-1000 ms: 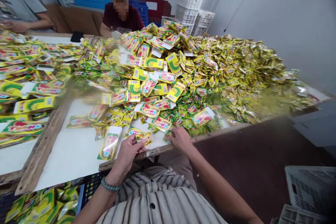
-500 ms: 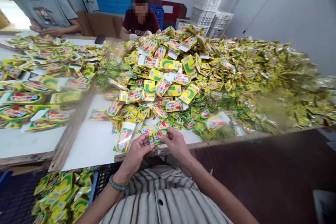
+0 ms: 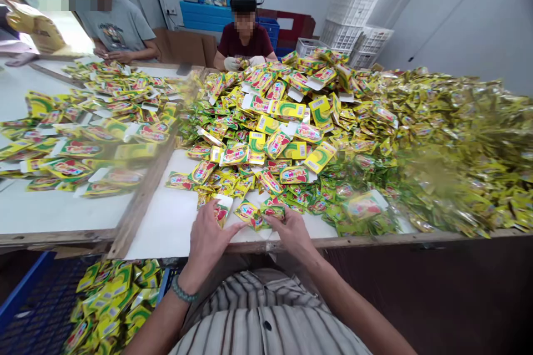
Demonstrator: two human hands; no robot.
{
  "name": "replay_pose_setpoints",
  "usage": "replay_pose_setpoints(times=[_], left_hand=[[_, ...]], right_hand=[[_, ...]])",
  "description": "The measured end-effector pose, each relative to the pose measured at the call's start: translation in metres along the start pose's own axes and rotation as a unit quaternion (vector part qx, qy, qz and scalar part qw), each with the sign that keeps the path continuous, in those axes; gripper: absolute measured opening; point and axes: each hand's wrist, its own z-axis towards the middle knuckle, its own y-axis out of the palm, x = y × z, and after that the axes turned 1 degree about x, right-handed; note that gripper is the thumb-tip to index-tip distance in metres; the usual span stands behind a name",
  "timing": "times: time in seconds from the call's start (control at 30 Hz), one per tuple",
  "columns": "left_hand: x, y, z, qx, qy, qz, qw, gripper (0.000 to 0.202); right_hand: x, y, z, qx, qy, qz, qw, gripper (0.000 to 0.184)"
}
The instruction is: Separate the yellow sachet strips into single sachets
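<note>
My left hand (image 3: pixel 207 237) lies flat, fingers spread, on a long yellow-green packet (image 3: pixel 220 210) at the near edge of the white table (image 3: pixel 170 227). My right hand (image 3: pixel 291 230) pinches a few small yellow-green sachets (image 3: pixel 272 212) just right of it, close to a loose sachet (image 3: pixel 246 212). A green bead bracelet sits on my left wrist. A huge heap of the same sachets and packets (image 3: pixel 316 122) spreads over the table behind my hands.
Across the table a person in a maroon shirt (image 3: pixel 245 44) with gloved hands handles packets. Another person in grey (image 3: pixel 120 33) stands at far left. A blue crate (image 3: pixel 37 310) with packets sits below left. White crates (image 3: pixel 353 33) are stacked behind.
My left hand has let go of the small sachets and come down flat on the long packet. My right hand keeps the sachets. The view has swung left.
</note>
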Motion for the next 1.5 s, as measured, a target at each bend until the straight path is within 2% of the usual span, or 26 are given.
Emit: replay_pose_setpoints(times=[0.03,0.07,0.17,0.27,0.33,0.4,0.47,0.53,0.63,0.7,0.77,0.83,0.93,1.03,1.1,1.2,1.27,1.33,1.43,1.5], left_hand=[[-0.007,-0.002,0.003,0.023,0.019,0.086,0.996,0.083],[-0.013,-0.004,0.007,0.023,0.033,0.147,0.988,0.086],[-0.030,-0.003,0.013,-0.003,0.038,0.188,0.981,0.086],[-0.040,0.002,0.013,0.022,0.043,0.145,0.988,0.101],[-0.044,0.005,0.012,0.012,0.072,0.103,0.992,0.102],[-0.044,0.004,0.012,-0.014,0.085,0.064,0.994,0.081],[-0.040,0.001,0.012,-0.030,0.053,0.027,0.998,0.055],[-0.032,-0.002,0.013,-0.047,0.019,-0.027,0.998,0.040],[-0.017,-0.005,0.013,-0.092,0.009,-0.169,0.981,0.039],[-0.009,-0.004,0.011,-0.110,-0.008,-0.256,0.960,0.041],[-0.003,-0.003,0.008,-0.123,-0.027,-0.300,0.946,0.040],[0.001,-0.002,0.006,-0.148,-0.039,-0.317,0.936,0.037],[0.008,0.000,0.004,-0.196,-0.066,-0.341,0.917,0.041],[0.013,0.001,0.005,-0.222,-0.120,-0.366,0.896,0.051],[0.013,0.002,0.005,-0.232,-0.151,-0.385,0.880,0.056],[0.010,0.004,0.004,-0.231,-0.165,-0.406,0.869,0.060],[0.008,0.005,0.003,-0.238,-0.167,-0.408,0.865,0.062],[0.008,0.005,0.003,-0.245,-0.171,-0.405,0.864,0.063],[0.010,0.005,0.002,-0.241,-0.180,-0.411,0.861,0.060],[0.011,0.005,0.001,-0.239,-0.181,-0.422,0.855,0.059]], right_hand=[[0.001,0.000,0.002,0.010,-0.008,-0.024,1.000,0.023],[0.002,0.001,0.004,0.013,-0.013,-0.041,0.999,0.022],[0.006,0.005,0.008,0.002,-0.017,-0.054,0.998,0.021],[0.013,0.007,0.008,-0.008,-0.008,-0.035,0.999,0.022],[0.018,0.008,0.007,-0.011,0.000,-0.037,0.999,0.019],[0.020,0.008,0.007,-0.013,0.005,-0.036,0.999,0.017],[0.018,0.008,0.008,0.000,0.003,-0.012,1.000,0.019],[0.010,0.009,0.013,0.032,-0.015,0.026,0.999,0.022],[-0.009,0.009,0.024,0.070,-0.071,0.034,0.994,0.026],[-0.019,0.008,0.030,0.045,-0.099,-0.014,0.994,0.023],[-0.024,0.006,0.034,-0.010,-0.107,-0.077,0.991,0.019],[-0.025,0.003,0.035,-0.048,-0.106,-0.133,0.984,0.014],[-0.024,-0.001,0.033,-0.069,-0.112,-0.188,0.973,0.008],[-0.027,-0.007,0.030,-0.121,-0.119,-0.194,0.966,0.006],[-0.031,-0.011,0.028,-0.153,-0.112,-0.171,0.967,0.012],[-0.033,-0.015,0.024,-0.105,-0.116,-0.161,0.975,0.016],[-0.032,-0.014,0.022,-0.072,-0.135,-0.196,0.969,0.020],[-0.029,-0.011,0.019,-0.090,-0.148,-0.220,0.960,0.022],[-0.027,-0.007,0.014,-0.076,-0.120,-0.169,0.975,0.005],[-0.027,-0.004,0.010,-0.047,-0.103,-0.141,0.983,0.015]])
